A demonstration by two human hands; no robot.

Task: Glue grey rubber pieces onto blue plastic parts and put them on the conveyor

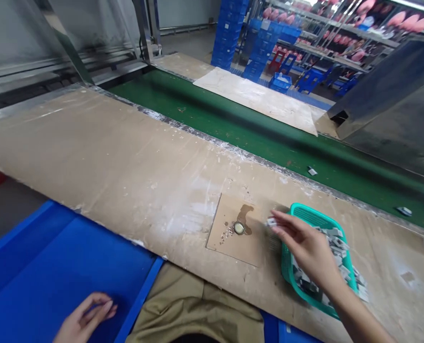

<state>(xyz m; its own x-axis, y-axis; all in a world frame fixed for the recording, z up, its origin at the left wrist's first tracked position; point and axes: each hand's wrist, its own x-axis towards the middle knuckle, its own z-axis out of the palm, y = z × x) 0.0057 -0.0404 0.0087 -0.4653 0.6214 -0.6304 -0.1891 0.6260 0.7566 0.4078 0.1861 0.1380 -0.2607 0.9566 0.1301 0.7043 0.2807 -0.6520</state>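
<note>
My right hand [310, 245] is closed in a pinch on a small whitish piece [271, 222], held out past the left rim of a green plastic basket [286, 267]. Several similar grey-white pieces [336, 245] fill the basket. Left of that hand lies a square of cardboard [221, 228] with a brown wet stain. On it sits a small round cap [239, 228] with a pale centre and dark edge. My left hand [86, 317] hovers over a blue bin [54, 257], its fingers curled and thumb pressed to them; whether anything is between them cannot be seen.
A worn brown worktop [126, 166] runs along a green conveyor belt [212, 114]. Two small pieces lie on the belt, one a whitish piece [312, 170]. A metal housing [393, 95] covers the belt at right. Blue crates [229, 33] are stacked beyond.
</note>
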